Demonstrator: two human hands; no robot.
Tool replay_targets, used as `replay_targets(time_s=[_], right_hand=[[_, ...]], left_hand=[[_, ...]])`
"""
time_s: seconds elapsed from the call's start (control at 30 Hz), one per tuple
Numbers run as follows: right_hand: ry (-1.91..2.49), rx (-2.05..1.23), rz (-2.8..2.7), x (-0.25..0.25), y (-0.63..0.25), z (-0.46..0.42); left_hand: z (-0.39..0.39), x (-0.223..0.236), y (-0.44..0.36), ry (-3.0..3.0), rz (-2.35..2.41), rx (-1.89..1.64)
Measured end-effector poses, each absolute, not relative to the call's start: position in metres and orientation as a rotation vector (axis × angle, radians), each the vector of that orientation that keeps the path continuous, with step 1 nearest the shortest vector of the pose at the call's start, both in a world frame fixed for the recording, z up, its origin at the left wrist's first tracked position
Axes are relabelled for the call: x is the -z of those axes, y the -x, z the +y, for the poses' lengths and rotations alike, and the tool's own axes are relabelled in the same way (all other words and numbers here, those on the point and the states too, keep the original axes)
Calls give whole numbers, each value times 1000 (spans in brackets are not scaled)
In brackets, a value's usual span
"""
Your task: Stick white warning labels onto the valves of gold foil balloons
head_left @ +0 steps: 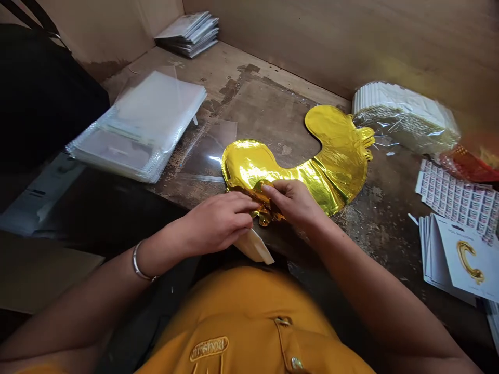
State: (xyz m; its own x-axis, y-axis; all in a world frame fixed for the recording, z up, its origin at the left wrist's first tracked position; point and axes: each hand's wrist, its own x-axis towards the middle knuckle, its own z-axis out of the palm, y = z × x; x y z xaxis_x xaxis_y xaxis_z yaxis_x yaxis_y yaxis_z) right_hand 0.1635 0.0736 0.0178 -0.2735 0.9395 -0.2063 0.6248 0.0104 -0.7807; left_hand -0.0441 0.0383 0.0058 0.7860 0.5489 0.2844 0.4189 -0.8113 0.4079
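A flat, C-shaped gold foil balloon (307, 174) lies on the table with its near end at the table's front edge. My right hand (294, 200) is closed on that near end, thumb on top, pinching the crumpled foil. Beside it, my left hand (218, 221) has its fingers bent together over the balloon's edge, their tips partly hidden. A cream-coloured flat strip (255, 246) sticks out from beneath my left hand; whether that hand grips it, I cannot tell. Small foil tabs show between the two hands.
Clear plastic sleeves (156, 119) are stacked at left, with a loose sleeve (208, 148) alongside. Folded packets (191, 34) stand in the back corner. On the right are a wrapped white bundle (405, 117), sticker sheets (458, 197) and printed balloon cards (463, 254). A dark bag (42, 104) hangs left.
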Motion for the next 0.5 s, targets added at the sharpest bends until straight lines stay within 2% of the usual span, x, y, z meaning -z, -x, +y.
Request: replay_targets(time_s=[0.13, 0.27, 0.5], right_hand=[[1653, -791, -1949, -19, -158, 63], [1513, -338, -2337, -21, -156, 37], [1498, -282, -2448, -26, -155, 22]], left_hand=[[43, -1, 42, -2576, 665, -554], [43, -3, 41, -2557, 685, -508], [41, -4, 42, -2495, 707, -520]])
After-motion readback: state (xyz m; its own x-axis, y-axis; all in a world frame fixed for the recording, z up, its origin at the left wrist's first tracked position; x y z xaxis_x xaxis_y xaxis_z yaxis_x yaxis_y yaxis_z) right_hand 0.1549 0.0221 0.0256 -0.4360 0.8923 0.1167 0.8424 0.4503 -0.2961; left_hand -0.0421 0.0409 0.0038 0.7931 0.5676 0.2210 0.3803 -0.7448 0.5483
